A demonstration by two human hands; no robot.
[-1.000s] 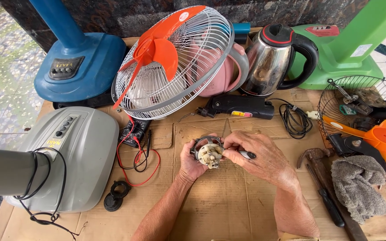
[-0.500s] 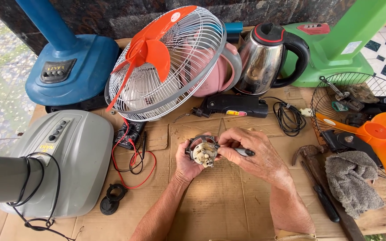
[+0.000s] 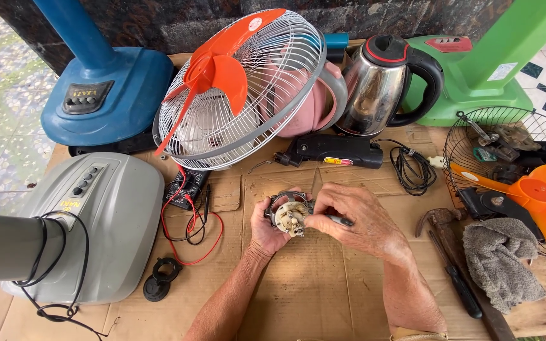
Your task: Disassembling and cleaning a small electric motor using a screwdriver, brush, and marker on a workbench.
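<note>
Both hands meet over the cardboard sheet at near centre. Left hand cups a small round fan motor from below-left, fingers wrapped around its metal casing, pale winding face turned up toward the camera. Right hand comes in from the right, fingers pinched narrow on a thin dark-handled tool whose tip sits at the motor's face; exact contact point too small to tell. Motor is held just above the cardboard, between the two hands. Left of the hands: black multimeter with red and black leads looping on the cardboard, and a small black ring-shaped part nearer. Far left: grey fan base with buttons and a dark cord, blue fan base beyond it. Far centre: white wire fan guard with orange blade, tilted, leaning against a pink housing. Steel electric kettle with black handle just right of that, long black device lying in front of it, coiled black cable beside. Far right: green fan base. Right edge: wire basket guard holding parts, loose orange blade, grey rag, black-handled screwdriver near the rag.
</note>
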